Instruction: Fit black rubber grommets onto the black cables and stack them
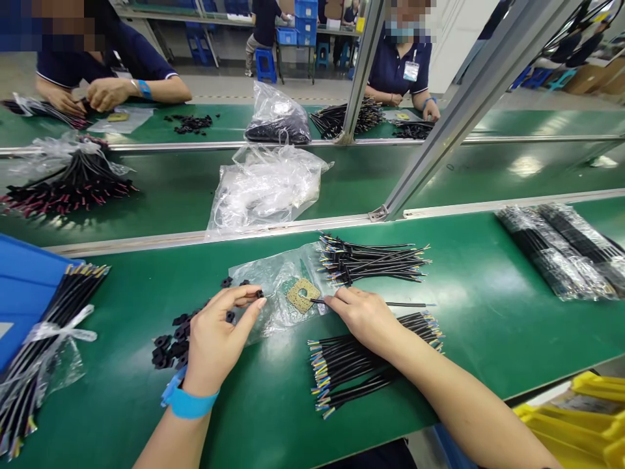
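Between the thumb and forefinger of my left hand (217, 335) is a small black plastic part (260, 294). My right hand (364, 319) pinches a short black cable (405, 304); its stripped left end reaches over a yellowish square pad (303, 296) with a hole in the middle. That pad lies on a clear plastic bag (266, 270). Beside my left hand is a loose pile of similar black parts (170, 348). A row of black cables with coloured wire ends (351, 368) lies below my right hand, and a stack of cables (374, 260) carrying black parts lies above it.
A blue bin (29, 286) and a tied cable bundle (43, 345) stand at the left. Bagged cables (561, 251) lie at the right. A metal post (469, 111) rises behind the bench. Two co-workers sit opposite. Yellow crates (576, 423) are at lower right.
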A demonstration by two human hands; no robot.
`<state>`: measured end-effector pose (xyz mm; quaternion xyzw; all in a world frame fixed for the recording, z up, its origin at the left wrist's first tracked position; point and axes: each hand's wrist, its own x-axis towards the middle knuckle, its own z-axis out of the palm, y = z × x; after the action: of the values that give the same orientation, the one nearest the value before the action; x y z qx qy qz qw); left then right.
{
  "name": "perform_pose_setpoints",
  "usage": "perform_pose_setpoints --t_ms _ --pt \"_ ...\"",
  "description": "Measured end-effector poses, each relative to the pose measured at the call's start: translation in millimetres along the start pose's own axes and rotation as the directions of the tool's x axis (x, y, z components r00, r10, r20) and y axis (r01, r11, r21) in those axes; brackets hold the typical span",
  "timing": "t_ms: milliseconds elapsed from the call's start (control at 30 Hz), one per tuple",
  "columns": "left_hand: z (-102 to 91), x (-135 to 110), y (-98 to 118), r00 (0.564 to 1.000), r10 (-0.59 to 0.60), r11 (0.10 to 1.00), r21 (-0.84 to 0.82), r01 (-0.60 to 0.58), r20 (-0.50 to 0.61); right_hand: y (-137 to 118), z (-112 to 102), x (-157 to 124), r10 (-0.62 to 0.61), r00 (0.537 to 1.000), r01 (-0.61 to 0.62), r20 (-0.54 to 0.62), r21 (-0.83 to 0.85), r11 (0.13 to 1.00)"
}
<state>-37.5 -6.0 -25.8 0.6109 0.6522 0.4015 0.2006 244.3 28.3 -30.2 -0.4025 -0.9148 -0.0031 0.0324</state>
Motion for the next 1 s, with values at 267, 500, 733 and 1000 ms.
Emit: perform_pose_setpoints --t_ms 267,500,733,1000 --pt "11.5 1.6 4.5 0.918 -0.306 0.803 -0.45 0.391 0.25 2.1 -0.9 -4.9 -0.009 0.937 0.087 -0.35 0.209 0.974" --pt "20.7 -1.7 20.2 0.818 -0.371 0.503 -0.646 0.574 0.439 -12.2 -16.7 -7.5 0.041 0.856 0.223 -0.516 0.439 0.87" --pt "18.5 -1.4 29.2 0.76 -0.423 0.379 -0.665 0.643 0.494 -17.7 -16.9 -7.9 -0.009 0.833 0.224 -0.553 0.323 0.919" --pt "16.5 -4.4 24.1 0.786 -0.411 0.469 -0.632 0.617 0.462 -15.9 -18.3 -14.6 -0.103 0.844 0.202 -0.527 0.134 0.97"
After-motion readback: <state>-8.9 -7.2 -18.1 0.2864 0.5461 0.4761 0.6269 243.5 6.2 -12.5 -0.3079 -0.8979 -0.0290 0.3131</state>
